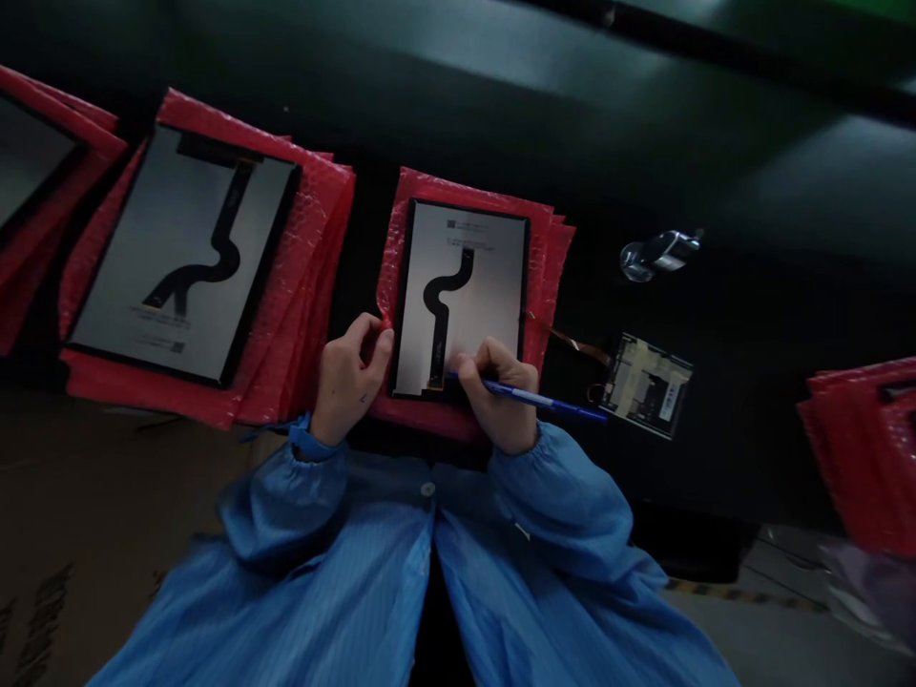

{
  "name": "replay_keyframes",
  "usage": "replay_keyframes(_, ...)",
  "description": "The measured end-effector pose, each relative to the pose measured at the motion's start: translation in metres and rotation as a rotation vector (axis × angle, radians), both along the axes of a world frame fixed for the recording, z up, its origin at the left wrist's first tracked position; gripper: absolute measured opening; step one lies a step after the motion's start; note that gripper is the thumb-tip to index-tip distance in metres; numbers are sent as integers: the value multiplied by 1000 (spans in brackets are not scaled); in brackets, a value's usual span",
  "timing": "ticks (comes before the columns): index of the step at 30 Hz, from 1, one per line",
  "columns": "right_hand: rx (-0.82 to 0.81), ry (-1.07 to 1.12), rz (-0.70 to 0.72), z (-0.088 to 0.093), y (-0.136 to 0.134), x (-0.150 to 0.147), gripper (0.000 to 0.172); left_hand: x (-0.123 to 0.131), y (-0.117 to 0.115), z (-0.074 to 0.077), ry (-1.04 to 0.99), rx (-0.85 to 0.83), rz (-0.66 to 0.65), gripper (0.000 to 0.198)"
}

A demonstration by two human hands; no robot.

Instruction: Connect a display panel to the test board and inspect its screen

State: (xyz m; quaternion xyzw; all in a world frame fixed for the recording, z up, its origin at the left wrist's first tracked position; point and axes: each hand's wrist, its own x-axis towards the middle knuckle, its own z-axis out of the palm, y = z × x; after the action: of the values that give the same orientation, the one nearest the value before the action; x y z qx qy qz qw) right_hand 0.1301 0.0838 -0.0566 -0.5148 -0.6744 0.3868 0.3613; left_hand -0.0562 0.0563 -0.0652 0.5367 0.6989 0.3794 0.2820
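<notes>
In front of me a display panel lies back side up on a stack of red bubble-wrap bags. A black flex cable curves down its silvery back. My right hand is closed round a blue pen, whose tip is at the lower end of that cable. At the panel's left edge, my left hand has thumb and forefinger pinched on the edge of a red bubble-wrap bag. A fabric or strap of blue circles the left wrist.
To the left, a larger display panel rests on more red bags, with another panel beyond. On the right are a small circuit module with a ribbon cable, a shiny metal object and red bags.
</notes>
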Motion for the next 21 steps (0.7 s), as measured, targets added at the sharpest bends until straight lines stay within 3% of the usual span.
replay_keyframes(7,20,-58,4,-1,0,-3,35,0,1,-4,28,8,-21,22)
replay_keyframes(9,21,-12,-37,-2,0,-1,36,0,-1,-3,69,52,29,22)
replay_keyframes(13,111,131,-232,8,5,23,33,6,-1,23,226,209,190,26)
replay_keyframes(15,171,115,-286,15,13,46,26,11,9,45,264,228,66,26)
replay_keyframes(17,172,52,-301,20,26,73,23,20,28,63,306,186,-165,28)
replay_keyframes(19,143,-79,-264,18,42,97,25,32,56,71,404,99,-324,30)
replay_keyframes(21,111,-242,-144,11,58,114,24,44,86,68,546,8,-333,33)
